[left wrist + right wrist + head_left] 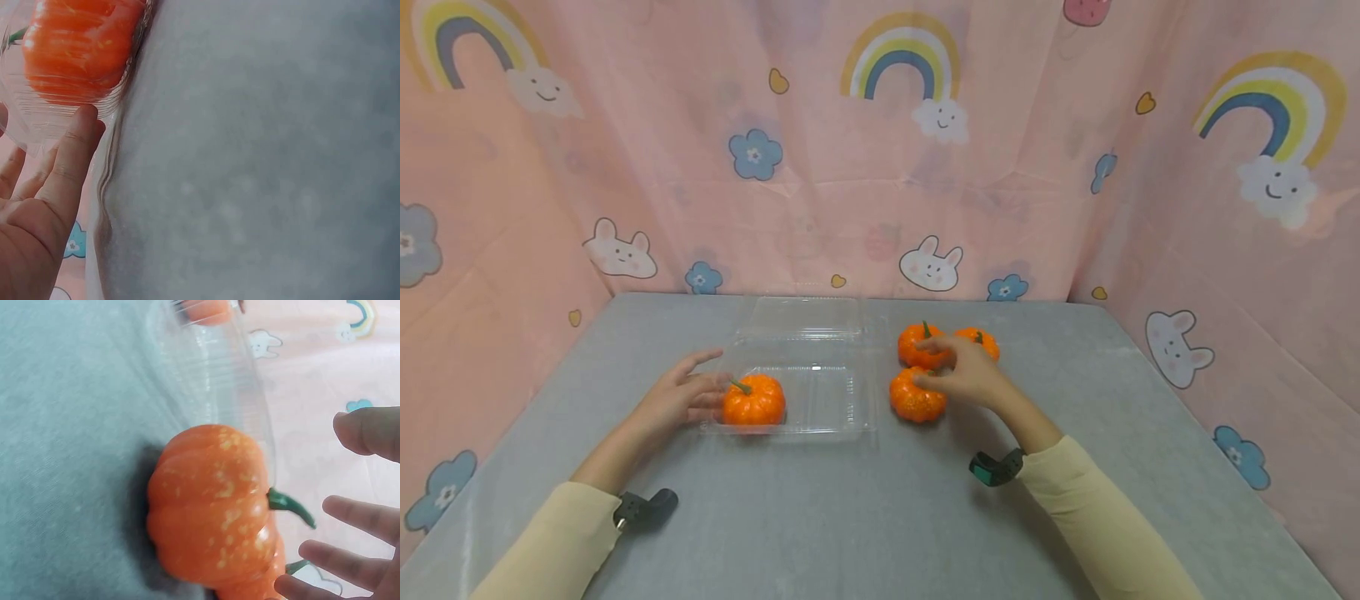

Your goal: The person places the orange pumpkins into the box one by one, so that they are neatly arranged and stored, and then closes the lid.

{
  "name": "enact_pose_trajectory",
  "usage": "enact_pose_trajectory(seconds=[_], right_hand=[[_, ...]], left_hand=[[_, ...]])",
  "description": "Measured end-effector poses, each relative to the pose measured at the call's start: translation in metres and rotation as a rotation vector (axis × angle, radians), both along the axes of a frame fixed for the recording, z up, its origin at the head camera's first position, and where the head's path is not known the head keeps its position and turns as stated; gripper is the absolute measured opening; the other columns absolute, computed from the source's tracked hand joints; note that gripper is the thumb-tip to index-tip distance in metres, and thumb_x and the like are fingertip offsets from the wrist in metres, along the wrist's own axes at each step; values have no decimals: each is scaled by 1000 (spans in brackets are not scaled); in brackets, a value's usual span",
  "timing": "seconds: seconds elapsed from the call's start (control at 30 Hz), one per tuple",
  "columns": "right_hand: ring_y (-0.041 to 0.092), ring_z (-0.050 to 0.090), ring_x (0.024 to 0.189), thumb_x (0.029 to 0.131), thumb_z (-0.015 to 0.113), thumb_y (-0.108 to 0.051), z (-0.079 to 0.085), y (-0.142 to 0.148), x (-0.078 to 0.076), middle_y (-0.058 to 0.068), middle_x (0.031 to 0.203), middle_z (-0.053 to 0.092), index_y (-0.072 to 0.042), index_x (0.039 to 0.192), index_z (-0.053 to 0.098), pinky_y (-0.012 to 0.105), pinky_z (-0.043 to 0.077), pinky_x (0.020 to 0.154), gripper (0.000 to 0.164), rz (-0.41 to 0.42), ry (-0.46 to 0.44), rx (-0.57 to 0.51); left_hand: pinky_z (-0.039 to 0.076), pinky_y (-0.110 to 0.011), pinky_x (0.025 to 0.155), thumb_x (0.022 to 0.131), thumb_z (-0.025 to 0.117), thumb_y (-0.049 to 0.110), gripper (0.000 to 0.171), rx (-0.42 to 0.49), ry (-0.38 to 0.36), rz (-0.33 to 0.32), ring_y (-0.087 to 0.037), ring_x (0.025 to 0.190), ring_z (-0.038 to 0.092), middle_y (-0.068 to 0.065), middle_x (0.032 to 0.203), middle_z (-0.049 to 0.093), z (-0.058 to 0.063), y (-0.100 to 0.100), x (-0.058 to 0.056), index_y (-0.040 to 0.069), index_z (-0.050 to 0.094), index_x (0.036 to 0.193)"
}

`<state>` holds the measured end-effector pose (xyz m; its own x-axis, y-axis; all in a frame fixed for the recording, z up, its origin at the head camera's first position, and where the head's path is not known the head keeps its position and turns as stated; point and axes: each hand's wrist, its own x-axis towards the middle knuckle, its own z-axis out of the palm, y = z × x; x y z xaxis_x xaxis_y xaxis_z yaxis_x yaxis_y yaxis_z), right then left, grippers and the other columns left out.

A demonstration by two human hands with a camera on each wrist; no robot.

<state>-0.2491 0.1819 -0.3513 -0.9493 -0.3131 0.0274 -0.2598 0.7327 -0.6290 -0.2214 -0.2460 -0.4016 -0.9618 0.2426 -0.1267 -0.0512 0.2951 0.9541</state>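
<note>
A small orange pumpkin (755, 402) with a green stem sits in the left part of a clear plastic clamshell box (865, 400), whose lid (805, 315) is folded back. My left hand (672, 402) rests at the box's left side, fingers extended; in the left wrist view the fingertips (86, 115) lie against or close to the clear wall. To the right of the box are three more pumpkins: a speckled one (913, 398) in front, and two behind, one left (913, 346) and one right (989, 343). Over these hovers my right hand (973, 375), fingers spread, holding nothing.
The grey tabletop (820, 517) extends in front of the box. Pink patterned curtain (850, 208) hangs behind the table and along both sides. Each wrist wears a dark band (996, 468) over a pale sleeve (1097, 517).
</note>
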Motion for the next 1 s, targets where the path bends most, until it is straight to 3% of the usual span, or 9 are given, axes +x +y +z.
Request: enact_pose_trajectory(seconds=[0.4, 0.67, 1.0], right_hand=[[30, 59, 113, 78, 76, -36, -17, 8, 0, 3, 126, 64, -17, 125, 61, 46, 51, 95, 53, -42, -34, 39], [26, 63, 100, 76, 79, -33, -27, 11, 1, 7, 120, 64, -17, 124, 61, 37, 57, 82, 54, -54, -64, 27], [26, 66, 94, 78, 77, -27, -33, 13, 1, 14, 121, 64, -13, 125, 60, 37, 58, 78, 52, -2, -53, -24]], left_hand=[[56, -34, 88, 101, 46, 31, 63, -4, 5, 1, -29, 113, 63, -28, 147, 40, -2, -1, 0, 14, 16, 154], [57, -33, 88, 101, 46, 29, 62, 5, 5, 6, -26, 110, 65, -29, 147, 39, -2, 0, 0, 13, 16, 154], [56, -34, 89, 101, 46, 29, 62, 20, 6, 2, -28, 111, 64, -29, 147, 39, -3, -1, 0, 14, 16, 154]])
